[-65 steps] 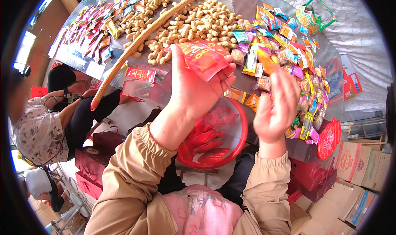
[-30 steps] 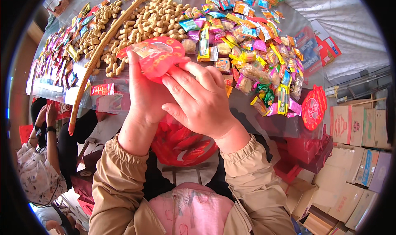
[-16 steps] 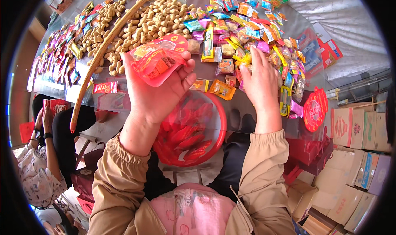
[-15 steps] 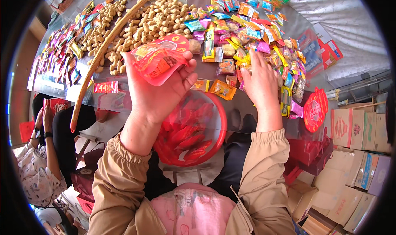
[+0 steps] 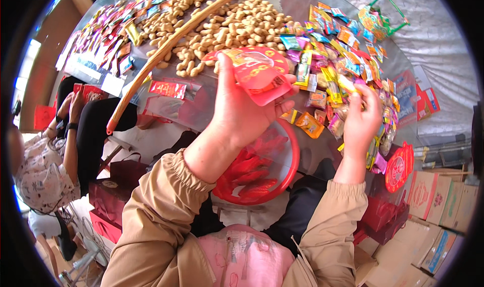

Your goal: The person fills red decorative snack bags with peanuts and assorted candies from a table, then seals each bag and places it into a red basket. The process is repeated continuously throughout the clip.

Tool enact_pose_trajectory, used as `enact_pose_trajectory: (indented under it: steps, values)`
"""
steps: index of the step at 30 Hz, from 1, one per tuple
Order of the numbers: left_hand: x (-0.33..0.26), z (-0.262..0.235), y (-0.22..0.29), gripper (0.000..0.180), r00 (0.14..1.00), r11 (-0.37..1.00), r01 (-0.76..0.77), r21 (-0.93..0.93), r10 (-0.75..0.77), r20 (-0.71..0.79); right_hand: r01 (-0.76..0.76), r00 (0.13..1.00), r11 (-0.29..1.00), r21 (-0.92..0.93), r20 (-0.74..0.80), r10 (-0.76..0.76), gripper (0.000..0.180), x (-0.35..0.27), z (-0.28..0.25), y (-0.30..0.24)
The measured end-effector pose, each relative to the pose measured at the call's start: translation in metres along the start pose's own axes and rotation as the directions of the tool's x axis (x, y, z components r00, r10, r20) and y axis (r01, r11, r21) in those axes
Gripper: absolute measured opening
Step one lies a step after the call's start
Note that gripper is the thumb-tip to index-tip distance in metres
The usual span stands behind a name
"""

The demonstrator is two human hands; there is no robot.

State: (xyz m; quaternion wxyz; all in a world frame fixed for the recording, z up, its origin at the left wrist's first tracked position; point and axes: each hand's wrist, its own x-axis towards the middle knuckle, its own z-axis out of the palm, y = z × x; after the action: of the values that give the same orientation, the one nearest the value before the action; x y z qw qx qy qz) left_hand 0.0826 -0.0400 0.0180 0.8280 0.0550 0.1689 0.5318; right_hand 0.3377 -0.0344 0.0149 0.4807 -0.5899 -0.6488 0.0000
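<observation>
A wide head camera looks down from near at the left hand (image 5: 241, 104), right hand (image 5: 362, 121) and table (image 5: 200, 101).

Peanut heap (image 5: 247, 25): low obstacle. Across it: wooden stick (image 5: 170, 44), aslant, a barrier. To its right: wrapped sweets (image 5: 355, 60), crowded, blocking. Its near side: bare tabletop (image 5: 200, 96) strip, passable.

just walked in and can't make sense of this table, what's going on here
A person's left hand holds a red pouch above the near edge of a clear-topped table. The right hand is over a pile of wrapped sweets, apparently pinching a small pale yellow piece. Peanuts lie heaped farther left. Below the table edge, a red-rimmed basin holds red packets. At far left, another person holds a red item.
</observation>
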Motion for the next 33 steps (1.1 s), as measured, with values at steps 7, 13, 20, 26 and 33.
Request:
enact_pose_trajectory:
  steps: [7, 13, 20, 26, 33]
  values:
    - [0.0, -0.003, 0.0, 0.094, 0.998, 1.0, -0.028, -0.011, 0.029, 0.062, 0.55, 0.835, 0.818, 0.167, -0.075, -0.546, 0.019, -0.018, -0.002, -0.078]
    - [0.001, 0.003, -0.01, 0.105, 0.996, 0.996, -0.082, -0.035, 0.083, 0.028, 0.719, 0.692, 0.686, 0.11, -0.026, -0.721, 0.023, -0.026, 0.019, -0.091]
    - [0.0, 0.0, -0.019, 0.107, 0.994, 0.996, -0.069, -0.056, 0.074, 0.083, 0.694, 0.714, 0.719, 0.02, 0.107, -0.692, 0.017, -0.03, 0.018, -0.091]
    - [-0.002, -0.012, -0.018, 0.11, 0.954, 0.996, -0.005, -0.088, 0.032, 0.297, 0.632, 0.751, 0.774, -0.042, 0.28, -0.599, 0.05, -0.045, 0.021, -0.1]
    - [-0.006, -0.004, -0.024, 0.107, 0.971, 0.953, -0.142, 0.268, 0.081, 0.223, 0.5, 0.803, 0.866, 0.009, 0.369, -0.468, 0.06, -0.047, 0.018, -0.118]
